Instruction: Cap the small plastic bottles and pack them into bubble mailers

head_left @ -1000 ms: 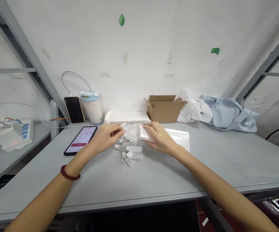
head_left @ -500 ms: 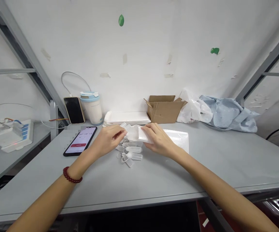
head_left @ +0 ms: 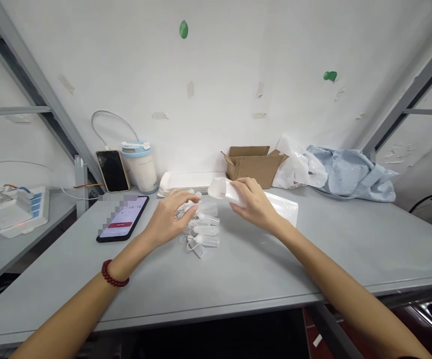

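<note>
My right hand grips a white padded envelope around its middle, its opened end tilted up to the left. Over the left side of a heap of small clear plastic bottles hovers my left hand. Its thumb and forefinger are apart, and I see nothing between them. Thin pale loops hang at the bottles' left ends. Part of the heap is hidden behind the left hand.
A stack of white envelopes lies against the wall, next to an open cardboard box. Further right are a white plastic bag and blue cloth. At left stand a cup and phone; another phone lies flat.
The envelope has moved right and up with my right hand, away from the bottles. My left hand has parted from its opening, and its fingers have spread.
</note>
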